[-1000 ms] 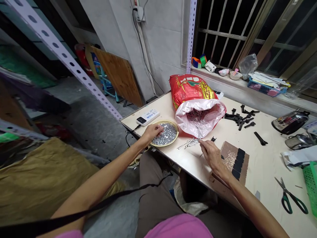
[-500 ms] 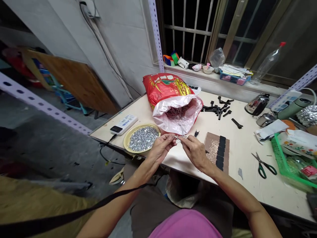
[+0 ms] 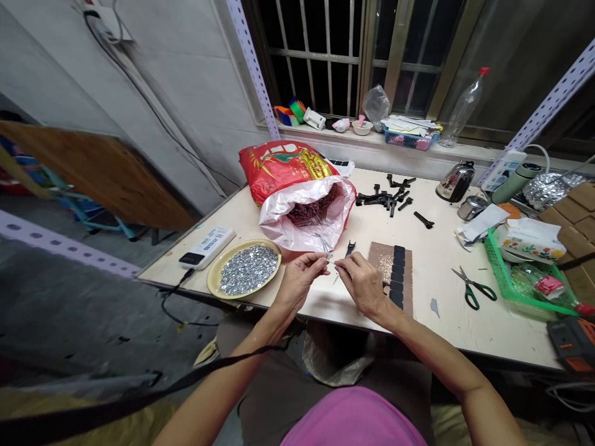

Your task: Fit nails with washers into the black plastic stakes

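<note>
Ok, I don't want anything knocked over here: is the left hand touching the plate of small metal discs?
Apart. The head view shows a strip of tabletop between the left hand and the rim of the tan plate.

A pale, scuffed plaster wall (image 3: 162, 80) fills the left side of the room, with a power cable (image 3: 151, 111) running down it from a wall-mounted socket box (image 3: 106, 21). Ahead is a window with steel bars (image 3: 316, 56), its panes dark, and a deep painted sill (image 3: 400, 148) below it, cluttered with odds and ends and a clear plastic bottle (image 3: 462, 108). Perforated steel shelf uprights (image 3: 251, 68) stand on both sides of the window. A wooden board (image 3: 97, 173) leans against the wall, with a blue-green metal frame (image 3: 79, 214) behind it. The floor (image 3: 60, 303) is grey, stained concrete — bare and worn — and the long, pale counter (image 3: 441, 328) runs beneath the window.
</note>
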{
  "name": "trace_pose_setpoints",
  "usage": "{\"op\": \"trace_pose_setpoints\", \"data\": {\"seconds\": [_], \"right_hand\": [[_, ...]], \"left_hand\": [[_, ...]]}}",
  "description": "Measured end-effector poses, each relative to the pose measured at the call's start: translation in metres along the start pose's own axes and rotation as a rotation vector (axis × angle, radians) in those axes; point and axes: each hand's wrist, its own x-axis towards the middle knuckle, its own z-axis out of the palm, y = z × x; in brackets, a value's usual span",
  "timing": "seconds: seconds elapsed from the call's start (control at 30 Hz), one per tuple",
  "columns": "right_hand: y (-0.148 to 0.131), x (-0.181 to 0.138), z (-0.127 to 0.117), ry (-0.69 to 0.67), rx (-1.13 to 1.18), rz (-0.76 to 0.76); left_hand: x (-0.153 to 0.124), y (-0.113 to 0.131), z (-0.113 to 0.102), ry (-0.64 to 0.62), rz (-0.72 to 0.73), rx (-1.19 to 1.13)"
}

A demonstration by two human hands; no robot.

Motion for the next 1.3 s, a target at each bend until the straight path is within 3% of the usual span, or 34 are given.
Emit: {"op": "trace_pose_setpoints", "data": {"seconds": [0.43, 0.57, 0.8, 1.03, 1.17, 1.3], "right_hand": [[0.01, -0.017, -0.001, 0.096, -0.177, -0.008], [0.013, -0.02, -0.002, 0.032, -0.091, 0.055], [0.016, -0.023, -0.003, -0.04, -0.024, 0.098], [0.019, -0.025, -0.004, -0.172, 0.133, 0.246], [0.023, -0.026, -0.008, -0.168, 0.207, 0.283], [0.029, -0.024, -0.017, -0.236, 0.477, 0.346]], "left_hand": [[-0.005, -0.009, 0.013, -0.041, 0.044, 0.205], [-0.005, -0.011, 0.015, -0.046, 0.083, 0.268], [-0.002, -0.016, 0.018, -0.075, -0.021, 0.208], [0.0, -0.02, 0.017, -0.139, 0.013, 0.292], [0.003, -0.023, 0.014, -0.246, 0.079, 0.484], [0.005, -0.022, 0.009, -0.389, 0.273, 0.821]]}}
